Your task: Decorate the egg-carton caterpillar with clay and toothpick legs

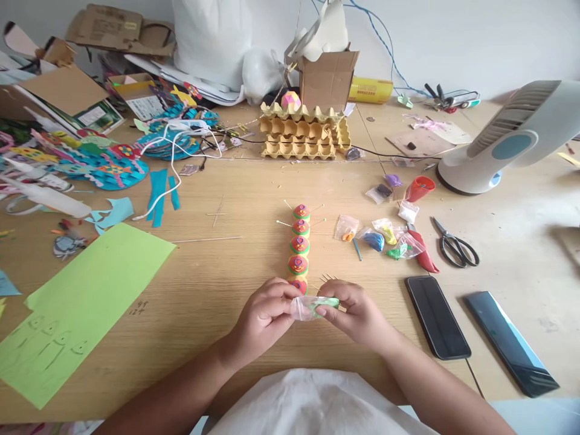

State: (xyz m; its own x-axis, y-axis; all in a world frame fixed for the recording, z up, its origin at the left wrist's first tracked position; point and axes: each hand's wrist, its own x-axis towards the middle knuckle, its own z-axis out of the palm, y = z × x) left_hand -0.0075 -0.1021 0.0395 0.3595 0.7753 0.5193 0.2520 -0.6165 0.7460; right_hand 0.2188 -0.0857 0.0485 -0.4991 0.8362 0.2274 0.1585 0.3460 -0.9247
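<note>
Between my two hands is a small clear plastic bag [304,308] with green clay inside. My left hand [267,311] pinches the bag's clear end, while my right hand [351,311] grips the end where the green clay sits. Just beyond my fingers runs an upright row of egg-carton cups [299,246] decorated in red and green with small faces. Thin sticks with pale tips poke out from the far cups. The nearest cup is partly covered by my left hand. A few toothpicks [330,278] lie beside my right hand.
Bagged clay in several colours [374,240], a red cup [420,188] and black scissors [457,244] lie to the right. Nearer are two phones [438,317] [511,343]. Green paper [104,284] spreads at left. Egg cartons [303,136] and a white fan [502,139] stand farther back.
</note>
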